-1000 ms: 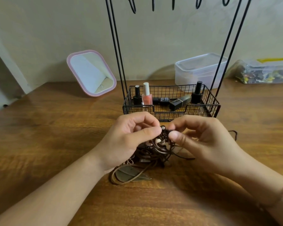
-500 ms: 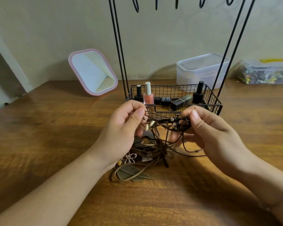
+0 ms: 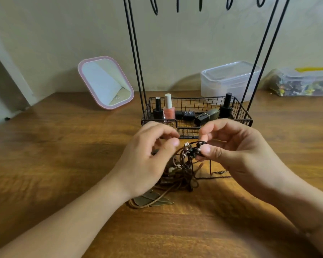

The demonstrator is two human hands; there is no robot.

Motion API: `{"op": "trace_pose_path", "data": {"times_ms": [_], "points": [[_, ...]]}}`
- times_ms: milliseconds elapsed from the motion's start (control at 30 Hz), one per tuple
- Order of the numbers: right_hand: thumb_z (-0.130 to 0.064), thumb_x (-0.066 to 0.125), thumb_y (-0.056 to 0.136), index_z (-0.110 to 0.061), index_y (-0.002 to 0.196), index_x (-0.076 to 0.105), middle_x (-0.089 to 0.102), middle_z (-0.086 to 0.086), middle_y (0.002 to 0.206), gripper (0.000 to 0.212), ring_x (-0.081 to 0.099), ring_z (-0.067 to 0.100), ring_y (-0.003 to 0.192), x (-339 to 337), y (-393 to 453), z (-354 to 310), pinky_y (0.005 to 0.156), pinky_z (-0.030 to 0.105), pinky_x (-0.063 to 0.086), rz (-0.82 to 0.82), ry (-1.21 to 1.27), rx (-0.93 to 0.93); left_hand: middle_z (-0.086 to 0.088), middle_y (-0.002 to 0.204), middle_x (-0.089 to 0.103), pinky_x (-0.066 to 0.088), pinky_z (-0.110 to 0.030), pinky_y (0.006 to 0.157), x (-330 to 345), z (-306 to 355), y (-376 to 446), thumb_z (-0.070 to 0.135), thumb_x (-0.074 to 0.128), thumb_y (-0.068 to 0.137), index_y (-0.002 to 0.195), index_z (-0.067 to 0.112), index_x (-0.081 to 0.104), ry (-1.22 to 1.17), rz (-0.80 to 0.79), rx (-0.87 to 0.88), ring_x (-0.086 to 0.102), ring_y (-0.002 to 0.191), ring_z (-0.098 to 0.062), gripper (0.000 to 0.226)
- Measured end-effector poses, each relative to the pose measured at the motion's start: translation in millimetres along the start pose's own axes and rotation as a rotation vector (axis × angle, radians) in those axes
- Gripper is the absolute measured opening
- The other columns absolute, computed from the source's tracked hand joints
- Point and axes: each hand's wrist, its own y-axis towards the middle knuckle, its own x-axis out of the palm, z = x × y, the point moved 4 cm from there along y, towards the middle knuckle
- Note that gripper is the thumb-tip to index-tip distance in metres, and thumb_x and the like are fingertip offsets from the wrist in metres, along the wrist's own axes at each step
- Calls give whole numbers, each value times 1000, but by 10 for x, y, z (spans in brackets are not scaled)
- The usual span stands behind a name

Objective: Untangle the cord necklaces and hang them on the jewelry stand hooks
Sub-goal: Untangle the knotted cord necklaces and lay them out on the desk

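A tangle of brown and black cord necklaces (image 3: 183,173) lies on the wooden table in front of the black wire jewelry stand (image 3: 136,53). Its hooks (image 3: 177,5) hang bare at the top edge. My right hand (image 3: 237,151) pinches a beaded knot (image 3: 193,150) of the cords between thumb and forefinger, lifted a little off the table. My left hand (image 3: 145,162) is blurred, its fingertips just left of the knot; whether they grip a cord is unclear. Flat leaf pendants (image 3: 153,201) lie under my left wrist.
The stand's wire basket (image 3: 244,116) holds nail polish bottles (image 3: 168,110) and dark tubes, just beyond my hands. A pink-framed mirror (image 3: 104,82) leans on the wall at left. A clear lidded box (image 3: 229,79) and a plastic bag (image 3: 302,82) sit at back right.
My hands came apart and stretched the cords, then closed in again. My right hand keeps the knot; my left hand has shifted back toward it and is in motion.
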Motion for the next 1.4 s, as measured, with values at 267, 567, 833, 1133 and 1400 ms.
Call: {"op": "trace_pose_path", "data": {"times_ms": [267, 567, 833, 1133, 1400], "points": [[-10, 74, 74, -15, 84, 72, 69, 5, 80, 12, 66, 18, 70, -26, -31, -62, 61, 33, 58, 82, -211, -81, 3, 86, 74, 50, -15, 75, 64, 110, -55, 17, 70, 90, 97, 17, 72, -210, -90, 68, 69, 85, -12, 8], [-6, 74, 77, -18, 88, 73, 69, 4, 84, 16, 66, 17, 80, 47, -60, -101, 72, 25, 54, -29, -168, -193, 4, 77, 67, 50, -17, 69, 37, 114, -57, 12, 76, 85, 104, 25, 65, -148, -41, 70, 65, 76, -11, 25], [-17, 66, 87, -10, 92, 69, 71, 10, 76, 9, 68, 21, 64, 12, -52, -56, 58, 31, 56, 73, -266, -123, -2, 85, 67, 57, -38, 74, -24, 84, -57, 20, 74, 82, 81, 23, 55, -141, 61, 130, 67, 84, -23, 19], [-29, 75, 77, -26, 87, 74, 74, -5, 84, 11, 70, 12, 75, 88, -105, -138, 62, 33, 58, 19, -556, -230, 0, 82, 66, 55, -30, 69, 35, 86, -31, 28, 67, 86, 85, 20, 64, -264, -28, 146, 65, 79, -16, 9], [-37, 73, 82, -15, 94, 64, 67, 13, 85, 26, 65, 30, 78, -31, -31, -40, 61, 37, 54, -25, 44, -53, 1, 95, 68, 55, -26, 81, 20, 46, -34, 16, 49, 99, 102, 19, 67, -338, 5, 105, 66, 89, -17, 18]]}}
